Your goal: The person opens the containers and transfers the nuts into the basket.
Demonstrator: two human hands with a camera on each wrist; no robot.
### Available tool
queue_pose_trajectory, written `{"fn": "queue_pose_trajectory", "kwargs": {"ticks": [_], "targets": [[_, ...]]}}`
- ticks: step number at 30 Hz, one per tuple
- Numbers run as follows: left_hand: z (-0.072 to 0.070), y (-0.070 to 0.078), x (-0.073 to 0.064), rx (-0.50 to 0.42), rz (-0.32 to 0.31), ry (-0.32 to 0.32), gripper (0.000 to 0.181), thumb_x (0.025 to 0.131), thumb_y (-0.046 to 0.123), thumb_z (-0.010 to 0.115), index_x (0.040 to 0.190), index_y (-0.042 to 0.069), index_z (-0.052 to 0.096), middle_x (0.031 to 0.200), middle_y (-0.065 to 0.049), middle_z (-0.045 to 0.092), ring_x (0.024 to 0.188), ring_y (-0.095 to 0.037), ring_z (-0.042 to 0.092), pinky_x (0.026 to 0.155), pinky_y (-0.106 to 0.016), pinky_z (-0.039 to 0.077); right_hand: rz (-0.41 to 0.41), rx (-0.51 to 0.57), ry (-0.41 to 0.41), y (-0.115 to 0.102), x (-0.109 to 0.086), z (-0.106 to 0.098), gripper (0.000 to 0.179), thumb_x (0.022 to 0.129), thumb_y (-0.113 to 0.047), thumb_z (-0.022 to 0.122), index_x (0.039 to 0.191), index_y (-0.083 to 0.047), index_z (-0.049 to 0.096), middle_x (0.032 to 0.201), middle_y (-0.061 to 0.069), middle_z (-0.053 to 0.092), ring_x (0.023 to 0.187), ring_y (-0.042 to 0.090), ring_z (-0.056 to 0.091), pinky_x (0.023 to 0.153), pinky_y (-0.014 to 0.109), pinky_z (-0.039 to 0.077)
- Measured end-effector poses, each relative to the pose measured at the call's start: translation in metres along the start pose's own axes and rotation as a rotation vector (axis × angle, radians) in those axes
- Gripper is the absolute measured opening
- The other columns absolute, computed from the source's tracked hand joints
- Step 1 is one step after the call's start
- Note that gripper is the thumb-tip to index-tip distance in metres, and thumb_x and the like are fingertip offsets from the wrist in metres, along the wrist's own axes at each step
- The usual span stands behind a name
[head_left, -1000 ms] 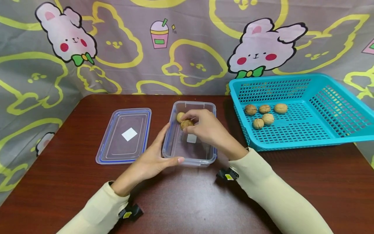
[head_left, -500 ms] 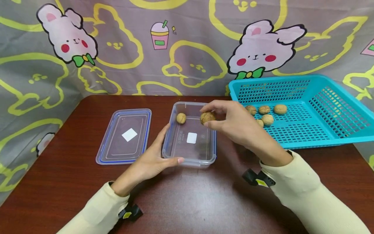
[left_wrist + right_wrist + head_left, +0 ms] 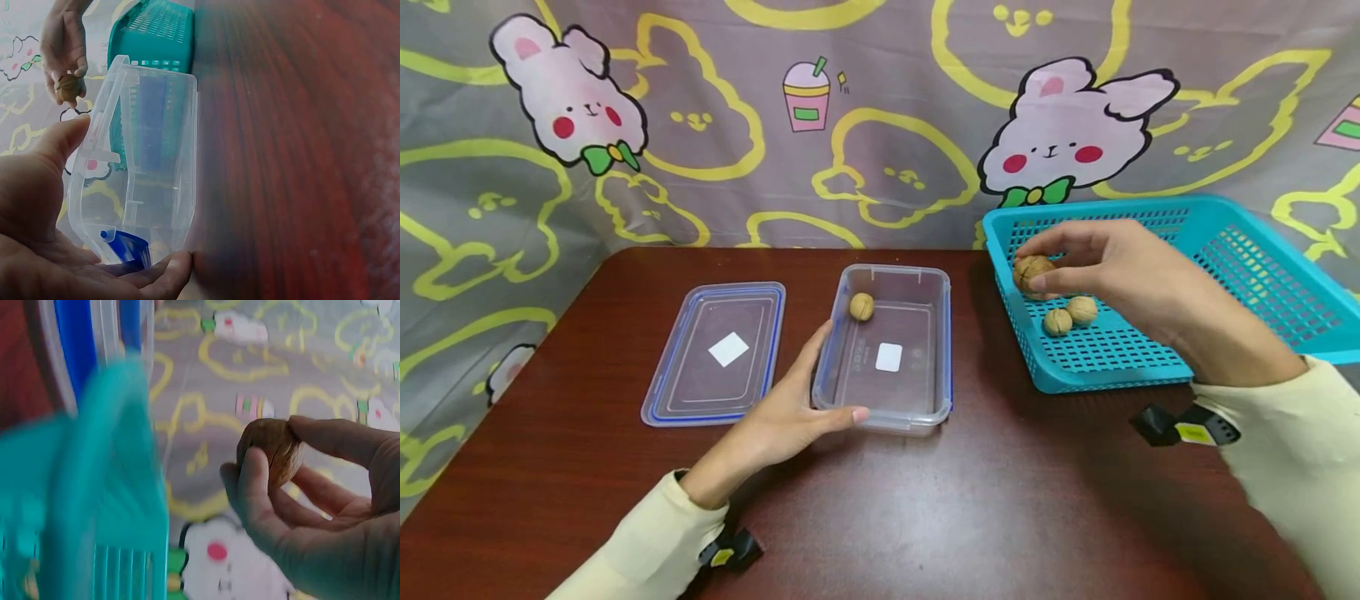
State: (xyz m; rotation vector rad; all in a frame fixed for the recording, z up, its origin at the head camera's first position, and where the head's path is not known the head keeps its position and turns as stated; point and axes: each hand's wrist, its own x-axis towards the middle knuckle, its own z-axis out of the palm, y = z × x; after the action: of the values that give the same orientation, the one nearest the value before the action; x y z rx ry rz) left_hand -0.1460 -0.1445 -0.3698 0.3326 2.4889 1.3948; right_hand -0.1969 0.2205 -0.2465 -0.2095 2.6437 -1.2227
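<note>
A walnut [image 3: 1032,272] is pinched between the thumb and fingertips of my right hand [image 3: 1123,271], over the left part of the blue-green basket [image 3: 1150,379]. Two walnuts [image 3: 1082,311] show on the basket floor beneath; the hand hides whatever else lies behind it. My left hand [image 3: 782,421] grips the near left corner of a clear plastic container [image 3: 917,379], thumb on the front rim and fingers along the left side. One walnut [image 3: 862,307] lies at the far left inside the container. The right wrist view shows the pinched walnut [image 3: 272,450] beside the basket's blurred rim.
A clear lid [image 3: 700,392] with a blue seal and a white sticker lies flat on the brown table [image 3: 880,517], left of the container. A patterned cloth [image 3: 700,192] hangs behind the table's back edge.
My right hand has lifted the darker walnut out of the container and carried it right, to over the basket. The other walnut stays in the container. My left hand keeps its hold.
</note>
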Motion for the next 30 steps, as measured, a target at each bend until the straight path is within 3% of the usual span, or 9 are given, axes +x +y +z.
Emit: {"fn": "queue_pose_trajectory", "kwargs": {"ticks": [6, 10, 16, 25, 30], "targets": [[0.000, 0.000, 0.000, 0.001, -0.002, 0.002, 0.119, 0.088, 0.036, 0.085, 0.170, 0.026, 0.000, 0.172, -0.018, 0.026, 0.154, -0.040, 0.033, 0.124, -0.063, 0.027, -0.081, 0.172, -0.011, 0.039, 0.017, -0.041, 0.030, 0.103, -0.018, 0.067, 0.132, -0.024, 0.072, 0.125, -0.012, 0.072, 0.123, 0.016, 0.057, 0.092, 0.021, 0.056], [0.000, 0.000, 0.000, -0.006, -0.003, -0.002, 0.118, 0.088, 0.035, 0.085, 0.170, 0.026, 0.000, 0.171, -0.018, 0.027, 0.154, -0.039, 0.034, 0.124, -0.063, 0.027, -0.111, 0.291, -0.045, 0.062, 0.031, -0.061, 0.032, 0.105, -0.006, 0.060, 0.130, -0.020, 0.073, 0.131, -0.008, 0.067, 0.119, 0.015, 0.058, 0.090, 0.023, 0.058], [0.000, 0.001, 0.000, -0.002, -0.004, -0.005, 0.119, 0.088, 0.036, 0.085, 0.170, 0.028, 0.000, 0.173, -0.016, 0.023, 0.155, -0.040, 0.030, 0.125, -0.064, 0.025, -0.161, 0.520, -0.134, 0.090, 0.048, -0.086, 0.034, 0.105, 0.006, 0.052, 0.126, -0.008, 0.074, 0.125, 0.001, 0.073, 0.109, 0.017, 0.069, 0.089, 0.027, 0.060], [0.001, 0.000, 0.000, -0.021, 0.002, -0.001, 0.118, 0.088, 0.033, 0.085, 0.170, 0.026, 0.001, 0.172, -0.017, 0.026, 0.154, -0.039, 0.033, 0.125, -0.063, 0.026, -0.141, 0.417, -0.174, 0.117, 0.067, -0.107, 0.036, 0.106, 0.005, 0.050, 0.128, -0.010, 0.073, 0.127, -0.002, 0.069, 0.114, 0.014, 0.065, 0.090, 0.028, 0.061], [0.001, -0.001, 0.001, -0.034, 0.020, -0.004, 0.118, 0.088, 0.033, 0.086, 0.170, 0.026, 0.001, 0.171, -0.017, 0.027, 0.153, -0.040, 0.036, 0.124, -0.063, 0.027, -0.100, 0.319, -0.198, 0.135, 0.073, -0.113, 0.038, 0.107, 0.002, 0.050, 0.130, -0.018, 0.073, 0.127, -0.011, 0.066, 0.117, 0.009, 0.060, 0.091, 0.027, 0.060]]}}
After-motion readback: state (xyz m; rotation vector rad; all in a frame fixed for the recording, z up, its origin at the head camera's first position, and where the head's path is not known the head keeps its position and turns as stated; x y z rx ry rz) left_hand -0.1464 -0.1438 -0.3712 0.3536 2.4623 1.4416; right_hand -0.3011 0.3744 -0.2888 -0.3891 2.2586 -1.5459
